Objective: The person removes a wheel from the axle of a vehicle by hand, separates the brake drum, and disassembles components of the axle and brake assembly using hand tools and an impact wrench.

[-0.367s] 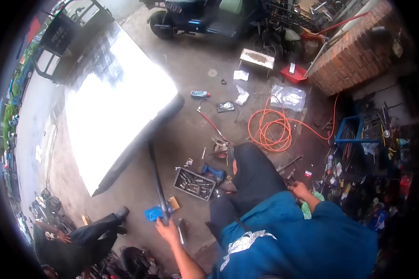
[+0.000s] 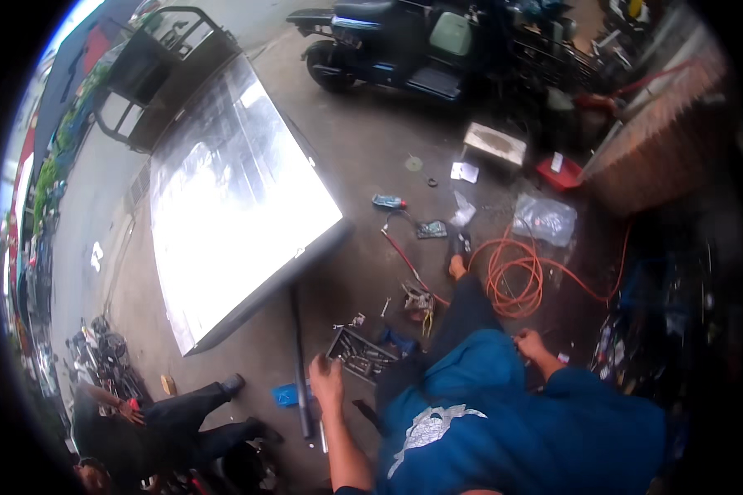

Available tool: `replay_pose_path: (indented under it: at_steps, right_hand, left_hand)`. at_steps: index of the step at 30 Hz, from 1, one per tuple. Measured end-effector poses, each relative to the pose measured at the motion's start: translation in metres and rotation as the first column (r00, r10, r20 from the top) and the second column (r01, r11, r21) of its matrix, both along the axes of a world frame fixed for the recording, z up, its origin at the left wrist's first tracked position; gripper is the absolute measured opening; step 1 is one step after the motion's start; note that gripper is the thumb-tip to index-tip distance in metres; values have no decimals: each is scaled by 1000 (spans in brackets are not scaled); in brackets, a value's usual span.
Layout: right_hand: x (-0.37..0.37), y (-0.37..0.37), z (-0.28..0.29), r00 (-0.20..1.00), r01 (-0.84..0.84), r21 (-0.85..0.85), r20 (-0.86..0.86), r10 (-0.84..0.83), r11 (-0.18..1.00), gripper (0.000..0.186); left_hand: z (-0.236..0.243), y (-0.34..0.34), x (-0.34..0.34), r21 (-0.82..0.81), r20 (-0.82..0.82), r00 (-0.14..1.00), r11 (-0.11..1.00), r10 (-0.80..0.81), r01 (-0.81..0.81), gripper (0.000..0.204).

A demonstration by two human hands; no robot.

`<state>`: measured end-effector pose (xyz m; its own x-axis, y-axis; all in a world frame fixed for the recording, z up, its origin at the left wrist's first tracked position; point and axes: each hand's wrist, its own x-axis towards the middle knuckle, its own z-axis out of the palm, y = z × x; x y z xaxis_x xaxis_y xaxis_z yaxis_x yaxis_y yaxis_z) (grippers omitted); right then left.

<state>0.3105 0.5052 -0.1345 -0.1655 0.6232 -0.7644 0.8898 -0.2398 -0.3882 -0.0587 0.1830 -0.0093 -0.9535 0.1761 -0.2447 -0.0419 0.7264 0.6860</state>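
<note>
My left hand [image 2: 327,383] is lifted off the dark pole [image 2: 300,371], its fingers loosely apart with nothing seen in them. The pole reaches out from under the shiny metal cargo bed [image 2: 239,198] and ends beside a blue box [image 2: 285,396] on the floor. Close by my left hand is a grey bin [image 2: 336,342] full of sockets and metal tools, with a blue power tool [image 2: 400,341] beside it. My right hand [image 2: 533,341] hangs by my right side with its fingers curled; whatever they hold is too blurred to name.
An orange hose [image 2: 516,285] lies coiled ahead of my stepping foot, near a clear plastic bag [image 2: 546,219]. A low bench [image 2: 495,142], a red basin [image 2: 560,172] and a dark scooter [image 2: 404,49] stand farther off. Another person [image 2: 124,429] is at the lower left.
My left hand has let go of the pole and risen away from it. One of my legs has stepped forward toward the orange hose, and the view has shifted.
</note>
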Motion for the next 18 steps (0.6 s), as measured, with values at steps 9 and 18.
replay_pose_path:
  at_steps: [9, 18]
  right_hand:
    - [-93, 242, 38, 936, 3, 118, -351, 39, 993, 31]
    - [27, 267, 38, 898, 440, -153, 99, -429, 885, 19]
  left_hand:
    - [-25, 218, -148, -360, -206, 961, 927, -184, 100, 75]
    - [-63, 290, -187, -553, -92, 985, 830, -146, 71, 76]
